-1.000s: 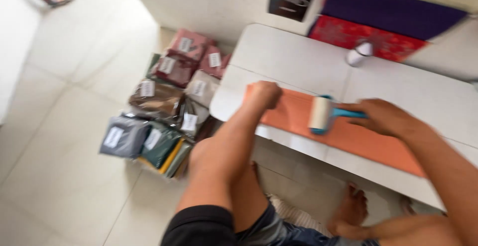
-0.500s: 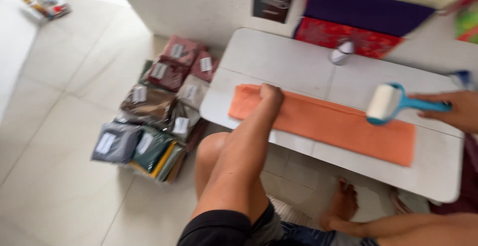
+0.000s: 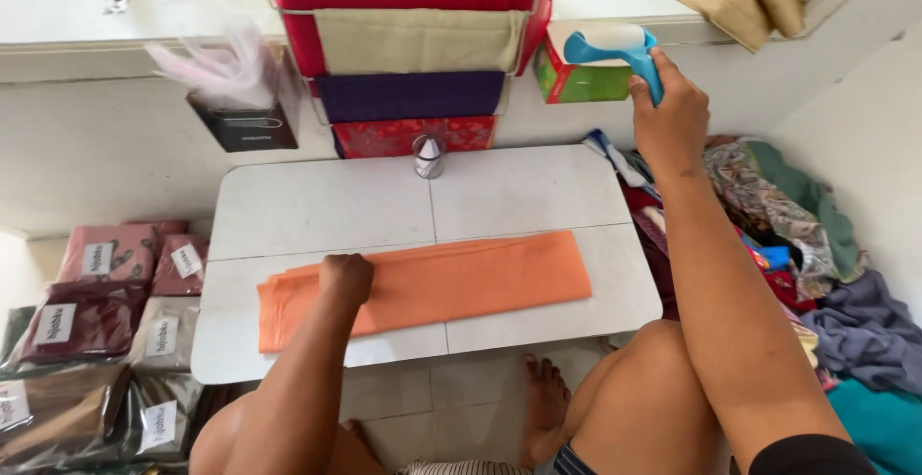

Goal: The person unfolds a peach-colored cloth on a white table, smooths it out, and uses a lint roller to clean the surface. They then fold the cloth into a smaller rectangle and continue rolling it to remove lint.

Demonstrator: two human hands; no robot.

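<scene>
The fingers of the right hand (image 3: 669, 115) are wrapped around the blue handle of a lint roller (image 3: 615, 48), arm stretched up and away from the table. The left hand (image 3: 346, 278) is clenched into a fist and presses on the folded orange cloth (image 3: 451, 285), which lies flat and smooth on the low white table (image 3: 317, 206).

A low white table (image 3: 317, 208) stands on pale tiled floor (image 3: 451, 403) against a white wall (image 3: 106, 158)

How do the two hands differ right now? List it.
The left hand rests low, fist pressed on the orange cloth on the white table; the right hand is raised off the table, past its far right corner. The left hand grips nothing visible; the right hand grips a blue-handled lint roller. Both are bare.
</scene>
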